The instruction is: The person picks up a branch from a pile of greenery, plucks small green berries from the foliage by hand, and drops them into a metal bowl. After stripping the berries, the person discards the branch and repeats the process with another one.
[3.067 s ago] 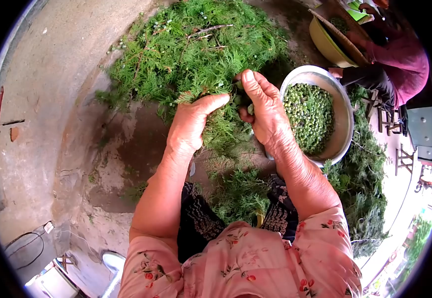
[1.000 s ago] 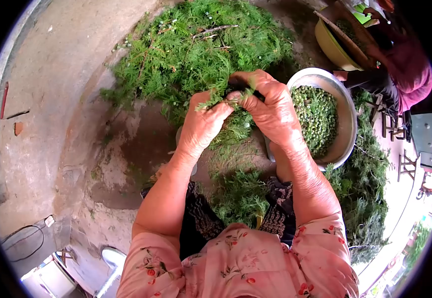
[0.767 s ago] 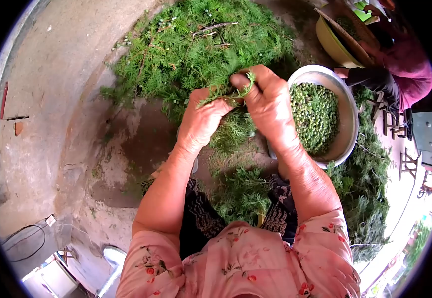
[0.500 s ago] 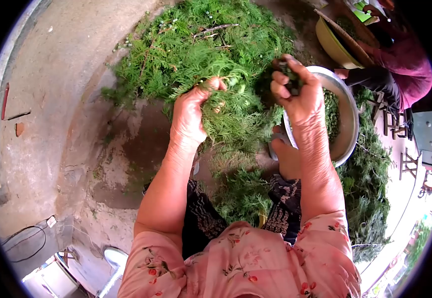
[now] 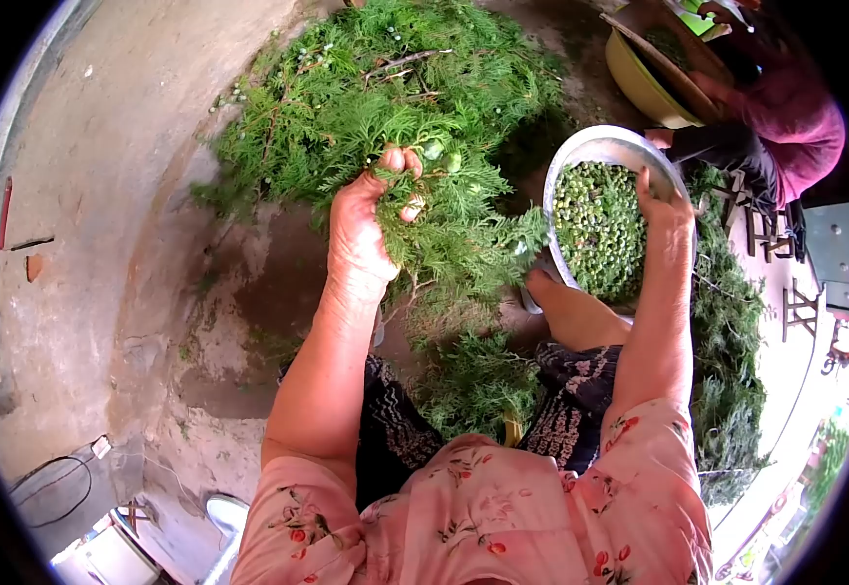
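Observation:
My left hand (image 5: 366, 219) is closed around the stems of a leafy green conifer sprig (image 5: 454, 234). Pale green cones (image 5: 433, 149) show just beyond its fingertips. To the right, my right hand (image 5: 665, 207) is over the right side of a metal basin (image 5: 559, 249), thumb stretched out and apart from the other fingers, which are mostly hidden. Many small green cones (image 5: 595, 229) fill the bottom of the basin.
A big heap of cut conifer branches (image 5: 346, 107) lies ahead on the floor. More greenery (image 5: 473, 380) is between my legs and along the right (image 5: 731, 341). A co-worker in a purple top (image 5: 800, 136) sits at upper right beside a yellow basin (image 5: 639, 83). Wooden stools (image 5: 766, 234) stand behind.
My right hand has moved right and down from beside the sprig to over the basin, and its bent fingers have loosened. The left hand keeps its grip on the sprig, shifting slightly left.

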A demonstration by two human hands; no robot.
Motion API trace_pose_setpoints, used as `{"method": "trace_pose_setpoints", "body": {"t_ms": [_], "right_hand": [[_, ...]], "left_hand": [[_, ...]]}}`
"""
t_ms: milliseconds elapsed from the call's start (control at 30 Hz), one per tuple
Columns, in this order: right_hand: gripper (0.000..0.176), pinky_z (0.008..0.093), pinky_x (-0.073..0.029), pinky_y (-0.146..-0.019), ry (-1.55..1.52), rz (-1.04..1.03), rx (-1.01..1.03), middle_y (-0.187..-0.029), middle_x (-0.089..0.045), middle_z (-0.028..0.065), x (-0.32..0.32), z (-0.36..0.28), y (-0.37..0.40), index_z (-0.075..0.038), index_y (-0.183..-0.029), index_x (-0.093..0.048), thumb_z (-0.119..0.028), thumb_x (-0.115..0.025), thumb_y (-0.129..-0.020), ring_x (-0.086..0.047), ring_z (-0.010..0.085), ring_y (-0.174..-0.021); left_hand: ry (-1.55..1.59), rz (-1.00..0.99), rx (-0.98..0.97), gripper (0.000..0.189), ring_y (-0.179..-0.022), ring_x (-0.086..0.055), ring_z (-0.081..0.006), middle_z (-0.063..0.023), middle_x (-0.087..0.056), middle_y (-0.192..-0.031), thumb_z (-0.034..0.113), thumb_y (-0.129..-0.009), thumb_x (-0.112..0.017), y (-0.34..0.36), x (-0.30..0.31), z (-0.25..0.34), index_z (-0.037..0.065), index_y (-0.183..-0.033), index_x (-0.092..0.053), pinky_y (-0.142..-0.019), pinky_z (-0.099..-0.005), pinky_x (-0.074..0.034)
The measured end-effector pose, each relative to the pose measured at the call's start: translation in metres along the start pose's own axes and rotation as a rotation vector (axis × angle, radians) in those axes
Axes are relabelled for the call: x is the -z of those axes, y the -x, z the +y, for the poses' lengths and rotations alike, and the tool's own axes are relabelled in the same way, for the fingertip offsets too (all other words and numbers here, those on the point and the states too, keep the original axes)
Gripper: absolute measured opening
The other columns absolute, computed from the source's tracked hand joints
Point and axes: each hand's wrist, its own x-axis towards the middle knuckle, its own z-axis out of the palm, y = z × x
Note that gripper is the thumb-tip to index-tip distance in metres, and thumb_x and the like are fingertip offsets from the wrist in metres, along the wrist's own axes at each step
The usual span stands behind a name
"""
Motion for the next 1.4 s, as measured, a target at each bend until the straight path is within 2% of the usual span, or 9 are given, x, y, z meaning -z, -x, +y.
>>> {"method": "trace_pose_setpoints", "body": {"t_ms": [200,367,433,633,733,767,900,1100,1400], "right_hand": [[0.025,0.0201,-0.037,-0.044,0.924,-0.927,-0.025,-0.071,-0.057,0.0037,-0.028,0.083,0.153,-0.002,-0.091,-0.057,-0.026,-0.057,-0.085,-0.046,0.0082,-0.051],[0.055,0.0253,-0.046,-0.061,1.459,-1.269,0.370,-0.078,-0.060,0.0067,-0.013,0.125,0.202,0.003,-0.103,-0.055,-0.043,-0.065,-0.075,-0.056,0.0113,-0.069],[0.049,0.0285,-0.047,-0.070,1.304,-1.284,0.247,-0.085,-0.061,0.0076,-0.006,0.135,0.201,0.005,-0.101,-0.054,-0.035,-0.066,-0.076,-0.056,0.0139,-0.080],[0.019,0.0162,-0.029,-0.037,1.121,-1.082,0.023,-0.072,-0.058,0.0007,-0.001,0.142,0.208,-0.003,-0.092,-0.057,-0.019,-0.062,-0.082,-0.039,0.0010,-0.045],[0.014,0.0199,-0.032,-0.038,0.745,-0.673,-0.376,-0.063,-0.049,0.0008,-0.004,0.140,0.201,-0.004,-0.083,-0.054,-0.018,-0.056,-0.086,-0.041,0.0075,-0.046],[0.016,0.0223,-0.035,-0.040,0.576,-0.817,-0.462,-0.066,-0.050,0.0025,0.001,0.135,0.173,-0.004,-0.080,-0.051,-0.018,-0.056,-0.086,-0.043,0.0098,-0.048],[0.010,0.0257,-0.039,-0.049,0.566,-0.707,-0.270,-0.083,-0.054,0.0084,-0.018,0.122,0.183,-0.005,-0.089,-0.052,-0.014,-0.054,-0.085,-0.053,0.0165,-0.067],[0.028,0.0180,-0.038,-0.040,1.449,-0.969,-0.318,-0.064,-0.057,-0.0008,-0.012,0.116,0.195,-0.005,-0.092,-0.063,-0.027,-0.069,-0.075,-0.048,0.0041,-0.046],[0.040,0.0255,-0.046,-0.073,1.111,-1.134,-0.254,-0.088,-0.063,0.0043,0.000,0.138,0.196,0.000,-0.106,-0.057,-0.026,-0.067,-0.078,-0.056,0.0101,-0.080]], "left_hand": [[-0.075,-0.047,0.069,0.015,-0.056,-0.048,-0.0099,-0.0042,-0.056,-0.086,0.019,-0.079,-0.062,0.000,-0.001,-0.012,0.006,-0.085,-0.057,-0.048,-0.0195,-0.039],[-0.166,-0.030,0.123,0.024,-0.067,-0.053,-0.0100,-0.0026,-0.060,-0.081,0.023,-0.080,-0.062,0.006,-0.013,-0.016,0.002,-0.090,-0.060,-0.055,-0.0219,-0.042],[-0.154,0.004,0.152,0.024,-0.070,-0.057,-0.0116,-0.0042,-0.061,-0.082,0.021,-0.080,-0.061,0.007,-0.015,-0.017,0.001,-0.092,-0.060,-0.058,-0.0232,-0.045],[-0.078,-0.035,0.100,0.021,-0.062,-0.053,-0.0104,-0.0020,-0.058,-0.076,0.020,-0.078,-0.064,0.003,-0.017,-0.022,0.003,-0.089,-0.059,-0.054,-0.0224,-0.043],[-0.051,-0.038,0.056,0.022,-0.057,-0.048,-0.0074,0.0004,-0.054,-0.072,0.025,-0.077,-0.066,-0.001,-0.014,-0.026,0.005,-0.082,-0.058,-0.051,-0.0210,-0.038],[0.026,-0.063,0.029,0.023,-0.056,-0.047,-0.0066,0.0009,-0.053,-0.072,0.027,-0.077,-0.066,-0.001,-0.013,-0.026,0.005,-0.080,-0.057,-0.050,-0.0209,-0.037],[0.125,0.024,-0.029,0.019,-0.050,-0.045,-0.0067,0.0018,-0.051,-0.072,0.026,-0.082,-0.061,0.000,-0.013,-0.014,0.009,-0.083,-0.053,-0.046,-0.0199,-0.035],[0.144,0.048,-0.029,0.017,-0.048,-0.045,-0.0087,0.0005,-0.050,-0.062,0.027,-0.085,-0.056,0.000,-0.017,-0.008,0.011,-0.084,-0.052,-0.047,-0.0235,-0.038],[0.107,0.098,0.092,0.027,-0.053,-0.049,-0.0086,-0.0008,-0.055,-0.069,0.030,-0.084,-0.057,0.003,-0.019,-0.024,0.003,-0.086,-0.057,-0.048,-0.0214,-0.039]]}}
